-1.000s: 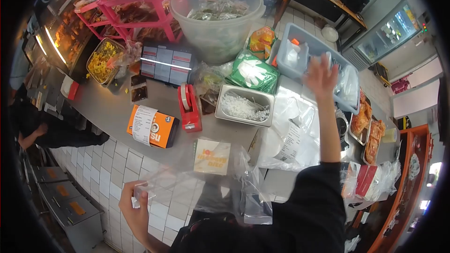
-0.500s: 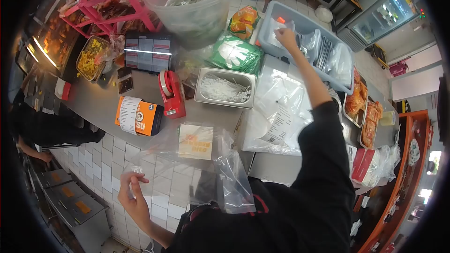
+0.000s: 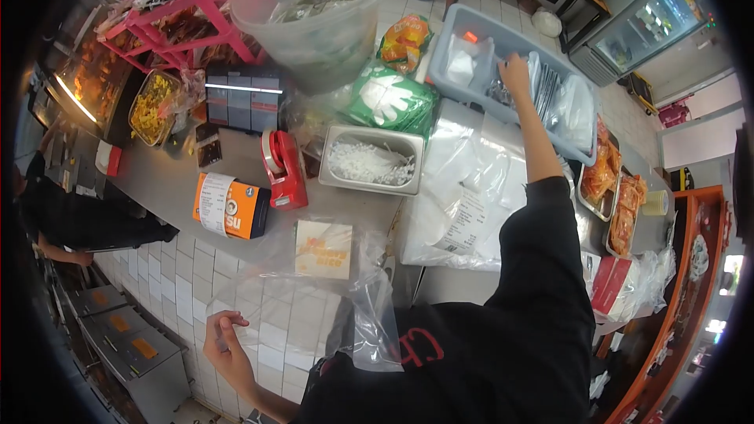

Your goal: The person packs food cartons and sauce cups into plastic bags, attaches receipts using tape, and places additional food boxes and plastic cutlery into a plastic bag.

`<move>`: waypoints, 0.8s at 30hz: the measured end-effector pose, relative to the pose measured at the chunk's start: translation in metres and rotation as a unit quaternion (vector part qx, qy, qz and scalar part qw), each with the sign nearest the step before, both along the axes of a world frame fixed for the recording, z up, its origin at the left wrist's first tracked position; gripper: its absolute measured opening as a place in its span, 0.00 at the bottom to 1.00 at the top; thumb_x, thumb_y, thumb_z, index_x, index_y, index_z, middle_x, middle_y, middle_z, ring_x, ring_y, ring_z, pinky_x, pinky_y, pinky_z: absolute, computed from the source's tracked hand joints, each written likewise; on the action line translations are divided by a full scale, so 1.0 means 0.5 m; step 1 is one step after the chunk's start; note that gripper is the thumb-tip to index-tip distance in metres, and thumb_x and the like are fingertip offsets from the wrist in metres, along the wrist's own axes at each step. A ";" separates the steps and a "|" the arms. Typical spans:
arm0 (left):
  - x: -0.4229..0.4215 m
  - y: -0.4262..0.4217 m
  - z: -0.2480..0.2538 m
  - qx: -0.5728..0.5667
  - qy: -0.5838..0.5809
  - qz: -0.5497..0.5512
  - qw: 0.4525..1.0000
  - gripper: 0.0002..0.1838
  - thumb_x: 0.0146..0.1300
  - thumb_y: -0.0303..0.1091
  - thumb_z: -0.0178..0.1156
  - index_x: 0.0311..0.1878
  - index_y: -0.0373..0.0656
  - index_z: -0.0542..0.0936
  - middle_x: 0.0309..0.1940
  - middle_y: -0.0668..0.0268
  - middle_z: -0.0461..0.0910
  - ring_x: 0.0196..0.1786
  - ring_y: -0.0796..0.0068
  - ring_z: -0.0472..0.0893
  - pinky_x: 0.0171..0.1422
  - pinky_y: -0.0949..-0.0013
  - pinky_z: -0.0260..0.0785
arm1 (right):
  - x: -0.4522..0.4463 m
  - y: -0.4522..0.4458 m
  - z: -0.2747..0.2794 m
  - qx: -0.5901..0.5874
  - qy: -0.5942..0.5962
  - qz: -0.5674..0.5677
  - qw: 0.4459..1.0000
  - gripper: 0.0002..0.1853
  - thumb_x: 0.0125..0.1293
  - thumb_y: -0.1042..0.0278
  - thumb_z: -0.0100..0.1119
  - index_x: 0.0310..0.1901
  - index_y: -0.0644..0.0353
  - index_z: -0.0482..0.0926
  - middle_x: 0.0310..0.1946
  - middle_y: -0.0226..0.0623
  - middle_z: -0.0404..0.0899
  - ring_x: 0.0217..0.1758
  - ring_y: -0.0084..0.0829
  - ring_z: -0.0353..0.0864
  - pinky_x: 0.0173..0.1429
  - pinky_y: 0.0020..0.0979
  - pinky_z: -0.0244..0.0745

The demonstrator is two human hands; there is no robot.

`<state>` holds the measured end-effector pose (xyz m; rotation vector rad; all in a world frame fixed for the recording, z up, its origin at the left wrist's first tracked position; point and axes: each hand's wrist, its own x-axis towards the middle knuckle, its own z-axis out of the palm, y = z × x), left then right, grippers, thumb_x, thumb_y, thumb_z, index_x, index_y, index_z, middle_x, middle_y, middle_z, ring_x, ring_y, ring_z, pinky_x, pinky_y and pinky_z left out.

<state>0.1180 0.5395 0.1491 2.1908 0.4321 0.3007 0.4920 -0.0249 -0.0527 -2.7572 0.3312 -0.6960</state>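
My left hand (image 3: 228, 345) is at the lower left, its fingers curled on the edge of a clear plastic bag (image 3: 294, 310). Inside or behind the bag's upper part, a small cream box (image 3: 323, 250) with orange lettering lies at the counter edge; which of the two I cannot tell. My right hand (image 3: 514, 77) reaches into the blue compartment bin (image 3: 487, 104), over a section of small packets (image 3: 499, 93). Its fingers point down and their tips are hidden. White bottles or packets (image 3: 465, 63) sit in the section to its left.
An orange box (image 3: 229, 206) with a receipt, a red tape dispenser (image 3: 286, 173), a steel tray of white ties (image 3: 371, 160) and a green glove pack (image 3: 390, 98) stand on the counter. Clear bags (image 3: 459, 180) lie right. At the far left is another person (image 3: 86, 212).
My right hand has moved from above the bin to the white items' section, then right to the small packets. My left hand stays with the clear bag.
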 end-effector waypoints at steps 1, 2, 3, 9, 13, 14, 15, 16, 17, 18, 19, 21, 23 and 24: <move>0.002 -0.003 -0.003 -0.004 0.003 0.004 1.000 0.16 0.67 0.38 0.46 0.32 0.34 0.74 0.21 0.63 0.74 0.28 0.77 0.74 0.38 0.75 0.63 | -0.023 -0.015 0.003 0.047 0.078 -0.028 0.995 0.20 0.48 0.59 0.63 0.32 0.71 0.76 0.31 0.57 0.78 0.38 0.53 0.78 0.43 0.44 0.73; 0.005 -0.008 -0.005 -0.008 0.006 0.009 1.000 0.16 0.67 0.38 0.47 0.32 0.34 0.74 0.21 0.63 0.74 0.28 0.77 0.74 0.38 0.75 0.63 | -0.039 -0.026 -0.003 0.041 0.161 -0.027 0.986 0.21 0.46 0.57 0.65 0.31 0.70 0.77 0.30 0.55 0.78 0.37 0.52 0.78 0.42 0.42 0.72; 0.009 -0.012 -0.004 -0.010 0.002 0.011 1.000 0.16 0.67 0.38 0.47 0.32 0.34 0.74 0.21 0.63 0.74 0.28 0.77 0.74 0.38 0.75 0.63 | -0.052 -0.033 -0.016 0.034 0.244 -0.025 0.969 0.22 0.44 0.55 0.67 0.30 0.68 0.77 0.28 0.52 0.78 0.36 0.51 0.78 0.42 0.41 0.72; 0.021 -0.024 0.009 0.014 0.007 -0.001 1.000 0.15 0.67 0.37 0.47 0.31 0.34 0.74 0.22 0.63 0.74 0.27 0.77 0.73 0.38 0.75 0.63 | -0.043 -0.061 -0.078 0.065 0.067 -0.031 0.995 0.17 0.47 0.58 0.64 0.28 0.67 0.78 0.26 0.51 0.79 0.34 0.48 0.79 0.39 0.38 0.73; 0.016 -0.017 0.004 -0.001 -0.005 0.010 1.000 0.15 0.67 0.37 0.47 0.33 0.34 0.73 0.19 0.64 0.73 0.26 0.78 0.73 0.36 0.76 0.62 | -0.048 -0.080 -0.005 0.147 0.012 -0.049 0.988 0.13 0.51 0.61 0.59 0.29 0.64 0.81 0.25 0.47 0.80 0.32 0.43 0.81 0.39 0.36 0.73; 0.013 -0.013 -0.001 -0.025 -0.018 0.013 0.999 0.15 0.67 0.37 0.46 0.33 0.34 0.72 0.18 0.65 0.72 0.26 0.78 0.72 0.36 0.77 0.62 | -0.038 -0.124 -0.020 0.147 0.014 -0.046 0.988 0.13 0.51 0.61 0.59 0.29 0.64 0.81 0.25 0.47 0.80 0.32 0.43 0.81 0.39 0.36 0.73; 0.012 -0.013 -0.002 -0.024 -0.017 0.017 0.999 0.15 0.67 0.37 0.46 0.33 0.34 0.72 0.18 0.65 0.72 0.26 0.78 0.72 0.36 0.77 0.62 | -0.017 -0.189 -0.051 0.250 0.010 -0.025 0.968 0.13 0.52 0.61 0.59 0.31 0.63 0.81 0.27 0.46 0.81 0.32 0.40 0.81 0.38 0.34 0.73; 0.014 -0.011 -0.002 -0.050 -0.052 -0.014 0.997 0.14 0.67 0.37 0.45 0.34 0.34 0.71 0.20 0.64 0.72 0.22 0.78 0.72 0.32 0.78 0.63 | -0.006 -0.213 -0.070 0.352 0.008 -0.005 0.936 0.13 0.53 0.61 0.58 0.32 0.62 0.81 0.28 0.45 0.81 0.32 0.37 0.82 0.38 0.32 0.73; 0.017 -0.009 0.002 -0.074 -0.087 -0.044 0.992 0.14 0.68 0.37 0.44 0.36 0.34 0.70 0.21 0.63 0.72 0.18 0.78 0.71 0.28 0.79 0.64 | -0.032 -0.168 -0.011 0.307 -0.006 -0.006 0.952 0.12 0.55 0.63 0.58 0.34 0.63 0.80 0.28 0.43 0.82 0.32 0.32 0.81 0.38 0.30 0.72; 0.019 -0.012 0.010 -0.174 -0.075 -0.042 0.981 0.14 0.68 0.36 0.42 0.37 0.33 0.69 0.24 0.61 0.72 0.14 0.76 0.70 0.22 0.79 0.63 | -0.083 -0.084 0.106 0.261 -0.020 -0.005 0.965 0.11 0.56 0.65 0.58 0.37 0.63 0.78 0.28 0.41 0.82 0.32 0.28 0.81 0.38 0.27 0.72; 0.024 -0.021 0.019 -0.270 -0.063 -0.035 0.960 0.13 0.68 0.36 0.40 0.39 0.33 0.68 0.27 0.60 0.73 0.11 0.75 0.68 0.16 0.79 0.63 | -0.126 -0.003 0.199 0.328 -0.035 0.081 0.941 0.10 0.58 0.68 0.57 0.40 0.63 0.76 0.30 0.40 0.82 0.34 0.25 0.80 0.39 0.25 0.71; 0.041 -0.043 0.037 -0.278 -0.039 -0.061 0.958 0.14 0.69 0.36 0.37 0.43 0.33 0.66 0.34 0.54 0.74 0.07 0.74 0.67 0.09 0.78 0.59 | -0.237 0.194 0.389 0.376 -0.038 0.256 0.890 0.10 0.61 0.77 0.53 0.44 0.64 0.69 0.34 0.39 0.81 0.38 0.22 0.78 0.42 0.20 0.69; 0.060 -0.056 0.056 -0.257 -0.015 -0.098 0.961 0.15 0.70 0.36 0.36 0.46 0.33 0.65 0.41 0.51 0.75 0.09 0.75 0.70 0.10 0.80 0.59 | -0.389 0.403 0.531 0.381 -0.091 0.298 0.871 0.09 0.60 0.80 0.53 0.42 0.66 0.68 0.36 0.41 0.80 0.39 0.23 0.79 0.41 0.20 0.70; 0.065 -0.060 0.061 -0.253 -0.017 -0.091 0.963 0.15 0.70 0.36 0.36 0.46 0.33 0.65 0.41 0.51 0.75 0.09 0.75 0.70 0.10 0.80 0.59 | -0.448 0.473 0.541 0.462 -0.126 0.367 0.798 0.10 0.58 0.82 0.53 0.42 0.65 0.68 0.38 0.43 0.80 0.39 0.27 0.80 0.41 0.24 0.72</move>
